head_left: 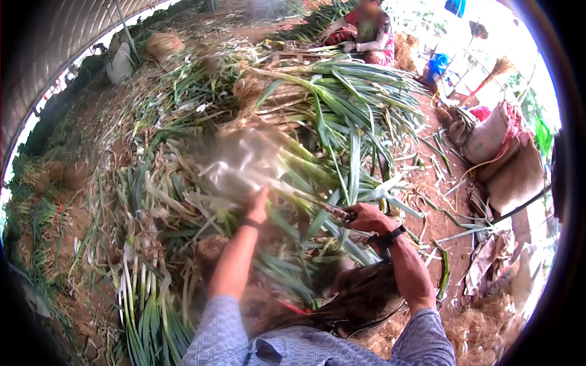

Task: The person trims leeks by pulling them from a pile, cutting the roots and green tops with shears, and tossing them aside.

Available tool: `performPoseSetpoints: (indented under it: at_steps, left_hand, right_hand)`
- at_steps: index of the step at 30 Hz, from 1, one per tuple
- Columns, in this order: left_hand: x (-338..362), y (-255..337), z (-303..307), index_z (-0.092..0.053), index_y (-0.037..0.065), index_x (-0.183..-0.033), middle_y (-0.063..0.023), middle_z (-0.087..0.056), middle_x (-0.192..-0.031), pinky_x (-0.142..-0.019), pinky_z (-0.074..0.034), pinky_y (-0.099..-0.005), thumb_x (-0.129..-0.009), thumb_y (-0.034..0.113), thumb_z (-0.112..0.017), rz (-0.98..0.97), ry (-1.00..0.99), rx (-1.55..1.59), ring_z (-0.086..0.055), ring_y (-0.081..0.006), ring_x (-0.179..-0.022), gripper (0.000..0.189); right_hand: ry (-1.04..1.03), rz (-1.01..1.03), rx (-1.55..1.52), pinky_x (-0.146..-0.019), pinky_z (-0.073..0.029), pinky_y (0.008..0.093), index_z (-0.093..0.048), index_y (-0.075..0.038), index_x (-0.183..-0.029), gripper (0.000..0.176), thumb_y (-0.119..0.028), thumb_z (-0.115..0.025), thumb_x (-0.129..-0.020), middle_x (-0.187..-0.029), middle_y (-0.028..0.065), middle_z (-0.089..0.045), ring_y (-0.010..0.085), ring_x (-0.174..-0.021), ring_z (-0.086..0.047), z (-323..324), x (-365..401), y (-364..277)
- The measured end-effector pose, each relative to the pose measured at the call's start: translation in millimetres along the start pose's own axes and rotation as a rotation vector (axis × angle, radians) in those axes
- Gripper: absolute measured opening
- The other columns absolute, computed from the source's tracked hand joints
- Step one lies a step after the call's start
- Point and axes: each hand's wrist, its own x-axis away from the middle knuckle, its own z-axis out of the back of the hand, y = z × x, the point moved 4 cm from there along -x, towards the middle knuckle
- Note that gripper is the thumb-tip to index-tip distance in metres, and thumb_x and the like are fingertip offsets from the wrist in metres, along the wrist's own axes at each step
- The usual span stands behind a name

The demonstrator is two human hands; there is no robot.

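Leeks (256, 171) gripped in left hand (257, 207) | knife (334, 210) in right hand (366, 218)

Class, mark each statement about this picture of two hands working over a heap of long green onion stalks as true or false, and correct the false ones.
1. The right hand holds a slim dark knife. True.
2. The left hand lies empty on the soil. False: it grips long green onion stalks.
3. A black watch sits on the right wrist. True.
4. The sleeves are plain red. False: they are blue checked sleeves.
5. A second person sits beyond the heap. True.
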Motion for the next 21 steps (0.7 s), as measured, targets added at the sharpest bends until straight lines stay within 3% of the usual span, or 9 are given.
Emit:
performPoseSetpoints:
  at_steps: [3, 6, 10, 13, 16, 17, 19, 21]
  left_hand:
    - [23, 12, -4, -0.06, 0.0, -0.115, -0.01, -0.066, -0.093, -0.047, -0.059, -0.0376, -0.09, 0.013, -0.061, 0.07, -0.053, 0.071, -0.068, -0.0234, -0.07, 0.028]
    - [24, 10, -3, -0.06, 0.001, -0.114, -0.0101, -0.066, -0.095, -0.048, -0.059, -0.038, -0.089, 0.011, -0.061, 0.069, -0.109, 0.114, -0.068, -0.0224, -0.073, 0.026]
    - [25, 6, 2, -0.063, 0.003, -0.108, -0.0089, -0.066, -0.093, -0.048, -0.058, -0.0375, -0.088, 0.014, -0.065, 0.123, -0.097, 0.128, -0.067, -0.0214, -0.075, 0.023]
    - [23, 12, 4, -0.065, 0.004, -0.104, -0.0072, -0.066, -0.091, -0.048, -0.057, -0.0362, -0.088, 0.018, -0.068, 0.152, -0.122, 0.153, -0.065, -0.0199, -0.072, 0.022]
    - [29, 27, 6, -0.066, 0.004, -0.103, -0.0056, -0.065, -0.089, -0.048, -0.057, -0.0349, -0.087, 0.022, -0.07, 0.13, -0.169, 0.152, -0.064, -0.0183, -0.071, 0.024]
    - [33, 33, 6, -0.066, 0.004, -0.104, -0.0054, -0.065, -0.089, -0.049, -0.057, -0.0346, -0.087, 0.023, -0.071, 0.104, -0.19, 0.151, -0.063, -0.0179, -0.071, 0.025]
    - [29, 32, 12, -0.065, 0.003, -0.111, -0.006, -0.066, -0.091, -0.05, -0.058, -0.035, -0.087, 0.022, -0.072, 0.046, -0.282, 0.105, -0.065, -0.019, -0.078, 0.031]
    - [34, 27, 11, -0.065, 0.005, -0.113, -0.0057, -0.067, -0.095, -0.056, -0.056, -0.0319, -0.087, 0.022, -0.074, 0.13, -0.239, 0.049, -0.066, -0.0182, -0.076, 0.033]
  right_hand:
    - [-0.027, -0.004, 0.021, -0.085, -0.052, 0.0417, -0.069, -0.016, -0.117, 0.04, -0.039, -0.069, -0.084, -0.101, 0.0135, -0.072, 0.0305, -0.094, -0.068, -7, -5, 1]
    - [0.048, 0.112, -0.036, -0.079, -0.052, 0.0438, -0.07, -0.012, -0.115, 0.046, -0.038, -0.072, -0.077, -0.094, 0.0176, -0.071, 0.0347, -0.086, -0.067, -14, -9, -2]
    - [0.029, 0.114, 0.016, -0.08, -0.052, 0.0436, -0.069, -0.013, -0.116, 0.047, -0.037, -0.072, -0.076, -0.094, 0.017, -0.071, 0.0351, -0.09, -0.067, -14, -18, -13]
    - [-0.174, 0.096, 0.183, -0.081, -0.052, 0.0407, -0.069, -0.013, -0.113, 0.039, -0.03, -0.068, -0.078, -0.099, 0.0139, -0.072, 0.032, -0.092, -0.067, -15, -13, -28]
    - [-0.063, 0.094, 0.101, -0.079, -0.052, 0.0412, -0.069, -0.013, -0.113, 0.039, -0.029, -0.068, -0.078, -0.098, 0.0139, -0.071, 0.0317, -0.091, -0.067, -8, -15, -23]
    - [0.025, 0.103, 0.006, -0.079, -0.052, 0.0422, -0.069, -0.012, -0.115, 0.046, -0.036, -0.073, -0.075, -0.092, 0.0162, -0.071, 0.0331, -0.087, -0.067, -4, -18, -17]
    - [0.023, 0.014, -0.051, -0.079, -0.052, 0.0414, -0.07, -0.009, -0.112, 0.047, -0.036, -0.074, -0.074, -0.092, 0.0163, -0.071, 0.0308, -0.087, -0.068, 1, -18, -4]
    - [-0.035, 0.004, -0.019, -0.079, -0.052, 0.0411, -0.07, -0.007, -0.112, 0.047, -0.036, -0.074, -0.074, -0.092, 0.0163, -0.071, 0.0299, -0.087, -0.068, 0, -16, 5]
